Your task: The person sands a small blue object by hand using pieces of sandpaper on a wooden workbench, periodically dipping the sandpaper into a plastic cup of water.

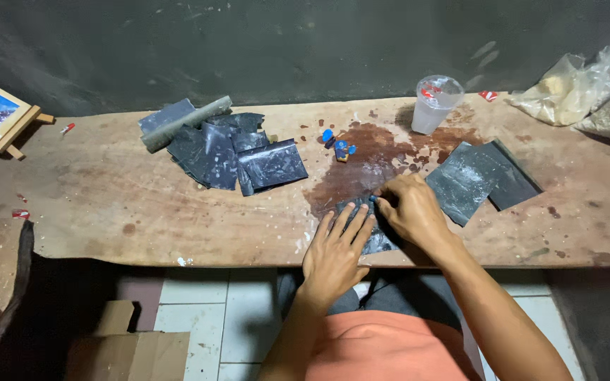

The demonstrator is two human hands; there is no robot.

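Counter: wooden counter [107,204] is running across the frame against a dark wall, and a dark wet stain [361,166] is spreading over its middle.
Sheet in hand: small dark grey sheet [379,240] is lying flat near the counter's front edge, just below the stain, mostly covered by both hands.
Left hand: left hand [337,250] is lying palm down on the sheet, its fingers [351,219] stretched out, slightly apart and pointing to 12 o'clock, pressing the sheet rather than gripping it.
Right hand: right hand [411,212] is resting on the sheet at 2 o'clock from the left hand, its fingers [384,203] curled together and pinched on something small and dark that I cannot make out.
Pile: heap of dark sheets [234,152] is lying at 10 o'clock from the hands, well apart, with a grey bar [185,123] lying across its far left side.
Second stack: a few more dark sheets [481,180] are lying just beside the right hand at 2 o'clock.
Cup: clear plastic cup [435,104] is standing upright at 12 o'clock, near the wall.
Small bits: blue and orange pieces [339,144] are sitting on the stain between the pile and the cup.
Bags: plastic bags [580,85] are lying at the far right end of the counter.
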